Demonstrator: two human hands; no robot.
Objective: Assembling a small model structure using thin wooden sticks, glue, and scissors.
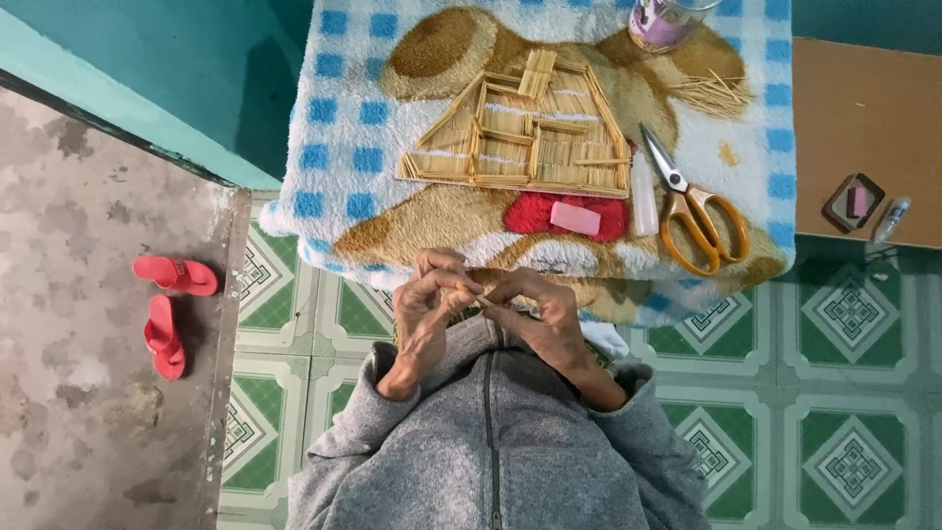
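My left hand and my right hand meet close to my chest, just below the blanket's front edge. Together their fingertips pinch a small bunch of thin wooden sticks. On the blue-checked fleece blanket in front of me lies a flat house model made of glued sticks. A loose pile of sticks lies at its right.
Yellow-handled scissors, a small white glue bottle and a pink block lie on the blanket. A clear cup stands at the back. A brown board with small items is at the right. Red sandals lie on the floor at the left.
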